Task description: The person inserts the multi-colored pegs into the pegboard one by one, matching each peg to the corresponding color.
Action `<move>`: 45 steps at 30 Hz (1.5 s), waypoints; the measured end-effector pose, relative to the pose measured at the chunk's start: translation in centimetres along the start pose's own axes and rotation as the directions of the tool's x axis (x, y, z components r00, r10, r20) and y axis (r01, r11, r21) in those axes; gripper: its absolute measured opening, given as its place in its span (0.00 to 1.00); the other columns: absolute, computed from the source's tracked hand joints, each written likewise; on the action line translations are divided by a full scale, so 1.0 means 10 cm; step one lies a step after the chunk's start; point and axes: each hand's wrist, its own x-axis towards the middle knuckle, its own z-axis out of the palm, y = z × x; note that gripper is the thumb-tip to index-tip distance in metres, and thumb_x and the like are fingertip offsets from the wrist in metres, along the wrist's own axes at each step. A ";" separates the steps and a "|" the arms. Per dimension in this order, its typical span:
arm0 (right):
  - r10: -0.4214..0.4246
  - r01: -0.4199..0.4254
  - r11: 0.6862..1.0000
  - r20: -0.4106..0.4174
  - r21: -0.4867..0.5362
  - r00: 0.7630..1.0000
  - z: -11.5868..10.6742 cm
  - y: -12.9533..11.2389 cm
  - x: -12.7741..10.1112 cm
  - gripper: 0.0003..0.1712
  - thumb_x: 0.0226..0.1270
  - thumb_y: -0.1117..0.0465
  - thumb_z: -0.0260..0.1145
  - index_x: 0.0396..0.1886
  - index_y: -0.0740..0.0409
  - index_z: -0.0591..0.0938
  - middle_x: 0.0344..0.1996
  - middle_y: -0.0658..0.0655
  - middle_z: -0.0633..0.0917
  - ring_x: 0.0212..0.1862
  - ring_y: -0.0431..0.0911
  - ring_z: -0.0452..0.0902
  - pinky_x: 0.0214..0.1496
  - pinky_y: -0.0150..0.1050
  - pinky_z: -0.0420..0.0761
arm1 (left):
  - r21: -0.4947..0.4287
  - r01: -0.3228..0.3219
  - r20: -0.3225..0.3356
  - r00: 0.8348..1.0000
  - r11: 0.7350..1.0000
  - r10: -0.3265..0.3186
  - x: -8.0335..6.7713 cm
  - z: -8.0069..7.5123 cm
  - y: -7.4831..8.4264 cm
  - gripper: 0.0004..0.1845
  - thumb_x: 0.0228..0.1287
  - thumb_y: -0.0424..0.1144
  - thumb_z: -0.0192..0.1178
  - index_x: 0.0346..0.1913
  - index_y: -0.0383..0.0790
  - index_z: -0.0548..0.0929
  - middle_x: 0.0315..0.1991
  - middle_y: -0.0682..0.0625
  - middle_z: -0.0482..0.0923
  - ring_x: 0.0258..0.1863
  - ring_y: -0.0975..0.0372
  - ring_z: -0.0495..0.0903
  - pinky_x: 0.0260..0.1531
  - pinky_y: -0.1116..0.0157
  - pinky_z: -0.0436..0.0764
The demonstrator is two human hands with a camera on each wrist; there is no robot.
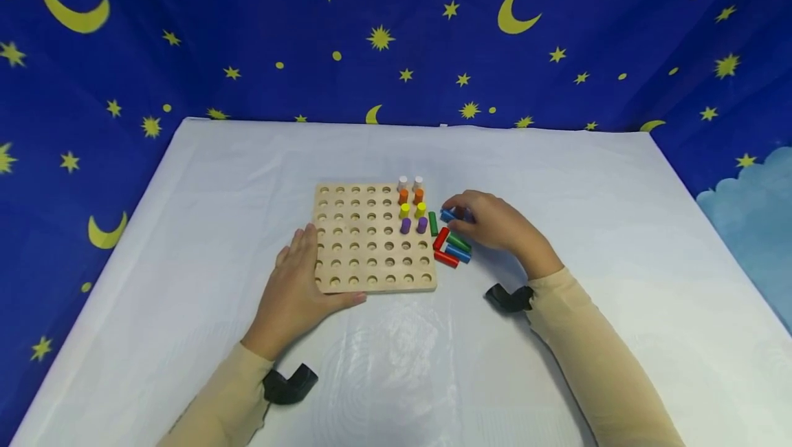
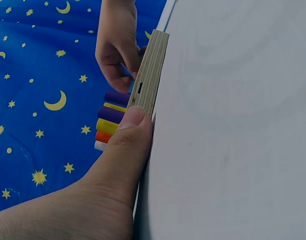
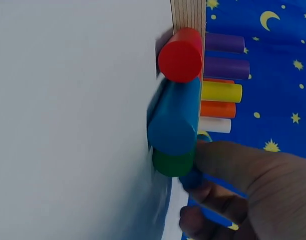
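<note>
Blue peg (image 1: pixel 448 215) pinched by right hand (image 1: pixel 495 223) fingers (image 1: pixel 458 201).

- Table (image 1: pixel 185 227): covered with a white cloth, lightly creased, evenly lit.
- Backdrop (image 1: pixel 247 34): dark blue fabric printed with yellow stars and crescent moons, enclosing three sides.
- Pale blue cloud print (image 1: pixel 751 206): right edge.

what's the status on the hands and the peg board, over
Left hand flat, steadying square wooden peg board. Right hand pinching blue wooden peg from loose pile. Eight pegs standing in board; nothing blocking free holes.
</note>
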 end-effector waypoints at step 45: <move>-0.189 0.205 0.957 -0.098 0.204 0.977 0.19 -0.59 -0.09 0.11 0.61 0.57 0.74 0.42 0.47 0.83 0.35 0.44 0.89 0.29 0.41 0.79 0.29 0.35 0.76 | 0.007 -0.018 -0.001 1.000 1.000 0.018 0.02 -0.02 -0.03 0.78 0.36 0.74 0.72 0.79 0.30 0.41 0.80 0.35 0.43 0.80 0.44 0.44 0.79 0.46 0.47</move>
